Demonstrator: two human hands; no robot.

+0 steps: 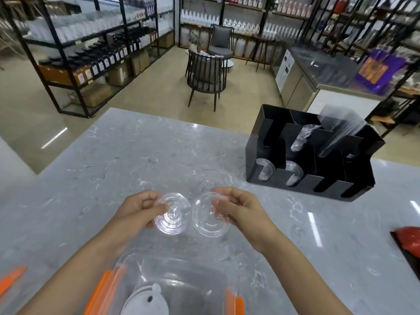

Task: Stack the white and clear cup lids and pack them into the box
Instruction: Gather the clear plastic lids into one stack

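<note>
My left hand [138,206] pinches one clear cup lid [172,214] by its left rim, and my right hand [238,206] pinches a second clear lid [208,218] by its right rim. Both lids hang side by side just above the marble counter [118,160], close but apart. Another clear lid [211,181] lies on the counter behind them. Below my wrists stands a clear plastic box [186,276] with orange clips, and white lids [147,302] rest inside it at the lower left.
A black divided organiser [311,180] stands at the right with clear lids and plastic sleeves in its slots. A red object [409,239] sits at the right edge. An orange strip [11,278] lies at the left. Chairs and shelving stand beyond the counter.
</note>
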